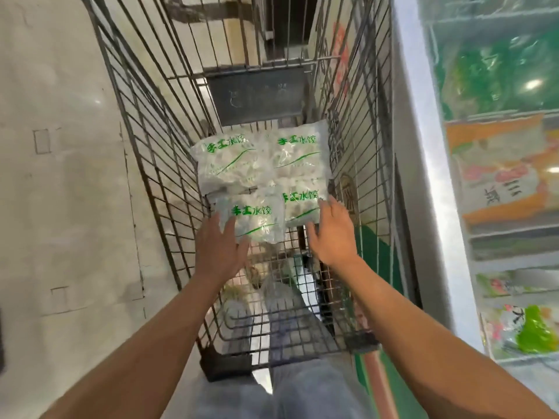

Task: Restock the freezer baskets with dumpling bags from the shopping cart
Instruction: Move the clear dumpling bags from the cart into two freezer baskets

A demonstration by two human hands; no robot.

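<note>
- Head view, cart: four dumpling bags lie flat on the mesh floor of the cart (pixel 169 164), clustered toward its far end; the near-left bag (pixel 257 220) overlaps the lower edge of the far-left bag (pixel 227 161); the far-right bag (pixel 299 155) and near-right bag (pixel 302 207) lie just beside them against the right wall.
- Head view, hands: both reach down into the cart; the left hand (pixel 222 246) is spread, fingers straight, its tips on the left edge of the near-left bag; the right hand (pixel 331 234) is also spread, fingertips at the near-right bag's right edge; neither hand has closed round anything yet.
- Head view, freezer: the freezer (pixel 423 176) stands along the cart's right side, coloured packs blurred behind its glass; I cannot make out any basket.
- Risks, as I judge them: the bags look slick and loosely filled, so a lift by the edges alone could let one sag and slip from the fingers; taking two overlapped bags at once could drag the far-left bag along; a corner could snag in the mesh and tear; the narrow cart walls leave little room for the wrists.
</note>
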